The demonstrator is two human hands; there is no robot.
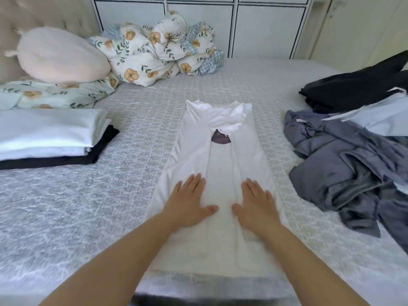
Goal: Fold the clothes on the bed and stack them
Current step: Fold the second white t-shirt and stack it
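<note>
White, soft cloth fills the middle of the view: a long white garment [220,164] folded into a narrow strip lies flat on the grey patterned bedspread [88,206], running from the near edge of the bed away toward the headboard end, with a dark patch showing near its far, bunched collar. Both hands lie on it side by side, palms down, fingers straight and together — the left hand [189,202] on the left half of the strip, the right hand [256,206] on the right half, thumbs pointing toward each other with a small gap between them. Neither hand grasps anything; they only press flat on the fabric.

To the left, well apart from the strip, sits a stack of folded clothes [50,135] — pale white pieces on top of a black one. To the right lies a rumpled heap of unfolded clothes [348,162], slate-blue fabric nearest, with a pale blue piece and a black piece behind it.

At the far side, a crumpled floral quilt [159,51] is bunched against the white panelled wall, beside a pale pink round cushion [59,56] resting on a flowered pillow [50,94].
</note>
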